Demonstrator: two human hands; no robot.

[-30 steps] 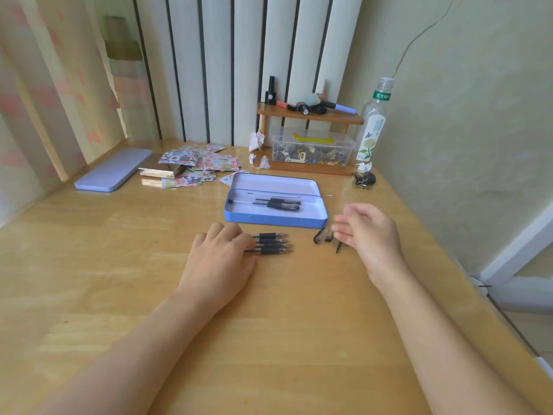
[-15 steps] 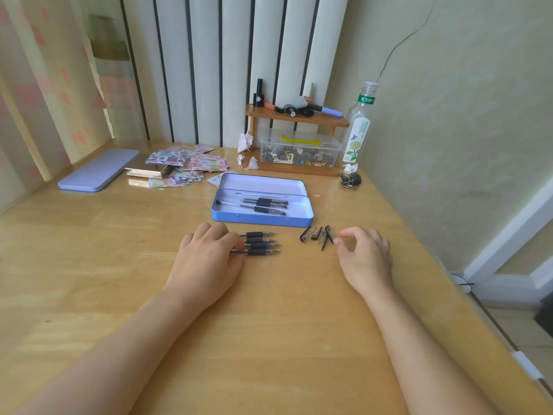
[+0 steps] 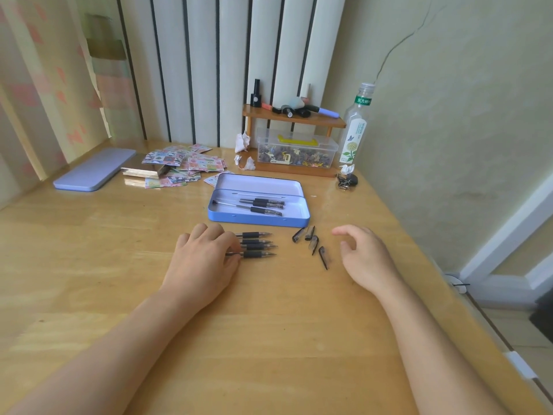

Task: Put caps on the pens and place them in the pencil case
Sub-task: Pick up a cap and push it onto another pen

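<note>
Wooden table (image 3: 269, 339), head view; blue metal pencil case (image 3: 259, 216) lies open near the middle, lid hinged back flat behind the tray; pale interior; three capped pens (image 3: 259, 205) lie lengthwise inside, clear barrels with black rubber grips, roughly parallel to the long wall.

Just in front of the case, a row of uncapped pens (image 3: 256, 244), four as far as can be counted; black grips, clear front sections, metal tips all pointing right; barrels side by side and touching or nearly so; rear ends hidden under the left hand (image 3: 205, 259).

Left hand palm down on the table, fingers curled over the pen barrels; fingertips rest on them; whether any one pen is pinched cannot be told.

Loose caps (image 3: 311, 241) to the right of the pen tips, four seen; dark translucent, each with a clip; scattered at differing angles, not touching the pens; the nearest one (image 3: 323, 257) lies apart from the other three, closest to the right hand.

Right hand (image 3: 363, 259) beside the caps, fingers loosely curved and spread, holding nothing; thumb and forefinger apart; no contact with any cap visible.
</note>
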